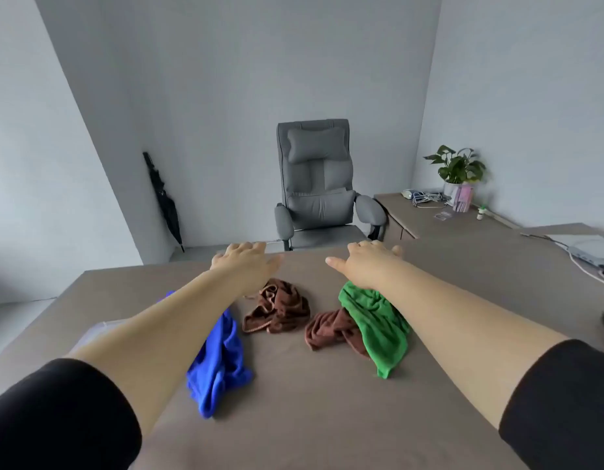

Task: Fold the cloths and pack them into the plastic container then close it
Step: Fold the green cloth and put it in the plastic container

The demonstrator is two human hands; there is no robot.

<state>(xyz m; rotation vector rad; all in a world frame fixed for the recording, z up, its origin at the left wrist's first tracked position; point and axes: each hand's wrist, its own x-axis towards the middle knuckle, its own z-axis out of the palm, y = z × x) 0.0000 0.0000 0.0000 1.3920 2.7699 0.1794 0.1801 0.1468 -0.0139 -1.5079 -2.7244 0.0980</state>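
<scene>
Both hands (246, 262) (365, 266) extended, fingers relaxed, nothing gripped. Brown cloth (277, 312) at 12 o'clock best lifted by corners, flattened first.

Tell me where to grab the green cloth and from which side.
Pinch the green cloth at its near corner, the point that lies flat on the table toward you, coming from above on the near side. That tip lies clear of the brown cloth, which the cloth's left edge overlaps. The right hand is open beyond it, so it would draw back first.
</scene>
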